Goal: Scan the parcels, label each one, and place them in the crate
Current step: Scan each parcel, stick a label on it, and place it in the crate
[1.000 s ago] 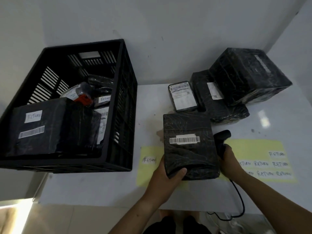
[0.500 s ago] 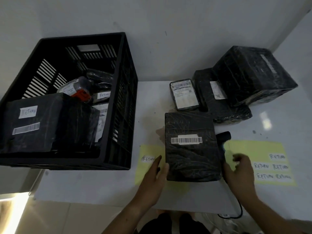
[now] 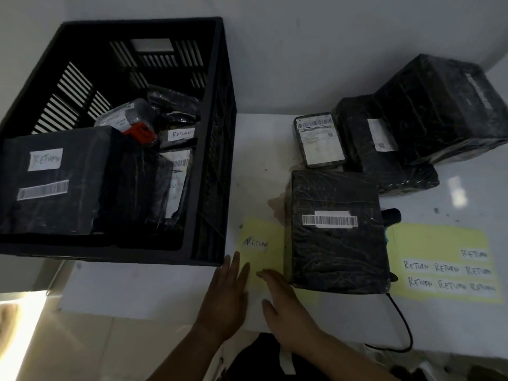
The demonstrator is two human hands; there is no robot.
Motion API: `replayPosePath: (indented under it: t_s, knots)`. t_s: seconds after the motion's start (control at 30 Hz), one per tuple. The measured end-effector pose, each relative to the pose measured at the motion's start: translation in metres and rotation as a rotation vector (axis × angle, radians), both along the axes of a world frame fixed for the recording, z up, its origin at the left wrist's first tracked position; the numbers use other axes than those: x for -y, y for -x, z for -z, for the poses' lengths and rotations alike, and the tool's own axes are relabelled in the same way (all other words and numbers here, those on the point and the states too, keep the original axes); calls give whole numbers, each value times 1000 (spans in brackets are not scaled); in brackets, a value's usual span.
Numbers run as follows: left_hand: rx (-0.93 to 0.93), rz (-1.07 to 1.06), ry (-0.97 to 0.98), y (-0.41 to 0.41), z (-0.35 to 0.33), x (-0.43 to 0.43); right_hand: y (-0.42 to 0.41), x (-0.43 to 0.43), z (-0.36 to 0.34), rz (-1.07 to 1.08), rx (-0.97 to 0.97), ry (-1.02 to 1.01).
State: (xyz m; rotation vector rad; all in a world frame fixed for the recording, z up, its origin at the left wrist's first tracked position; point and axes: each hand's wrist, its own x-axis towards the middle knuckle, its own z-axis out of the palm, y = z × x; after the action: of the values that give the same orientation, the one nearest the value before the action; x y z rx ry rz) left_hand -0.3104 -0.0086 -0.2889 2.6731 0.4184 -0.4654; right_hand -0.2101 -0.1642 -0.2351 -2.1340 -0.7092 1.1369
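Both hands are down in front of me, palms to the table, forearms coming up from the bottom edge side by side. My left hand lies flat with the fingers straight and close together, pointing away from me. Its tips reach the near edge of the small yellow sheet, just short of the near right corner of the black crate. It has hold of nothing.

My right hand is flat too, angled across to the left, fingers stretched out and a little spread. The fingertips sit on that same yellow sheet, below the handwritten RETURN label stuck to it. Nothing in this hand either. Its outer edge is right beside the near left corner of the parcel; I can't tell whether it touches.

The parcel, wrapped in black film, lies flat on the table between the two yellow sheets, barcode sticker facing up. The black scanner pokes out from behind its right edge, and the cable loops off the near side of the table. To its right is the bigger yellow sheet with rows of RETURN labels.

At the back are three more wrapped parcels: a small one, a flat one and a big block on top of it. The crate on my left holds several parcels, the nearest big one carrying a RETURN label.
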Motion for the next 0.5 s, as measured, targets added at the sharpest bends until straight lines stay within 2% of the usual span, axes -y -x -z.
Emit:
replayPosePath:
  t_s: [0.1,0.2,0.33,0.5]
  knots:
    - [-33,44,-19,3,3,-4,4,-21,13,2,65,-6]
    - [-49,54,-17,4,6,-7,-1,-40,24,71,112,87]
    - [-19,72,-13,7,11,-9,-8,-64,29,229,54,193]
    - [-25,48,27,3,14,-9,-14,-82,25,317,16,186]
